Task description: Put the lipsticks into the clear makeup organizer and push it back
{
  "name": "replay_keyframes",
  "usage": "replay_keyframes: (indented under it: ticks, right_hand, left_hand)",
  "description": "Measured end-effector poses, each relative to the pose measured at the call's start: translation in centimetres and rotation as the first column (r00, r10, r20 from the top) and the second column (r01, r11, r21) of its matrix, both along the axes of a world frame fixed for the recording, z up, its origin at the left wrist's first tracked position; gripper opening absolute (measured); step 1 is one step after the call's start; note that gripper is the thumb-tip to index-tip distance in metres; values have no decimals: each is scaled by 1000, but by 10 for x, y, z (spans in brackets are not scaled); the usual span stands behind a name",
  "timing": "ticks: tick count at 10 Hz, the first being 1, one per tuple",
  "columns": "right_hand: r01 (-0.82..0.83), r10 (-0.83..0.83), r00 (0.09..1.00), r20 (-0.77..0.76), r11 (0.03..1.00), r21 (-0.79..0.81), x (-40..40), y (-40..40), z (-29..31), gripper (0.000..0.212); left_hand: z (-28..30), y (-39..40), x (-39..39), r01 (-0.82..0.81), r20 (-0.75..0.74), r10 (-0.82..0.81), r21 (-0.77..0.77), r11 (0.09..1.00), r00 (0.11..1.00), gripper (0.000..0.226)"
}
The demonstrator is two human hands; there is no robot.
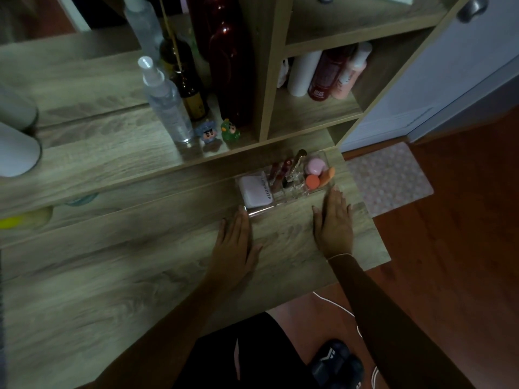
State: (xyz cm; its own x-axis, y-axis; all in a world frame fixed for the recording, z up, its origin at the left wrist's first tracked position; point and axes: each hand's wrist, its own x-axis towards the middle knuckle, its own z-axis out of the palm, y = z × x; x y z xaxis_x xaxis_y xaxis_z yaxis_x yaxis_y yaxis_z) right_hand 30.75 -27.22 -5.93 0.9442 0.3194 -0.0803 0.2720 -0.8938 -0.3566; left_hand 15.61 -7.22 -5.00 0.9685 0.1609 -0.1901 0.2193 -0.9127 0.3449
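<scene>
Organizer long axis left-right; left hand, right hand flat, released, fingertips at front edge.

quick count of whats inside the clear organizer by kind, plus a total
In the clear makeup organizer:
Lipsticks or lip tubes: 3 that can be told apart
Sponges or puffs, pink and orange: 3
White compact case: 1
Total: 7

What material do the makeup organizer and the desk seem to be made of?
Makeup organizer: probably clear, glossy acrylic or similar hard plastic; its contents show through the walls and its edges glint. Desk: matte wood-grain surface, perhaps laminate rather than solid wood.
</scene>
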Motion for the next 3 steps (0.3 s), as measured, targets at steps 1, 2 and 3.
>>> replay_keyframes:
  ticks: [1,2,3]
  right_hand:
    - [42,-42,999,6,998,-38,-11,4,0,60]
    - [82,-82,997,9,995,-52,-24,6,0,59]
    - [132,-131,991,15,991,-35,-39,11,2,59]
  left_hand:
    - [-1,2,-3,-3,6,4,-22,1000,1000,74]
    - [-2,3,-7,12,45,-10,-28,1000,999,71]
    - [-2,3,-11,0,39,3,-65,998,999,67]
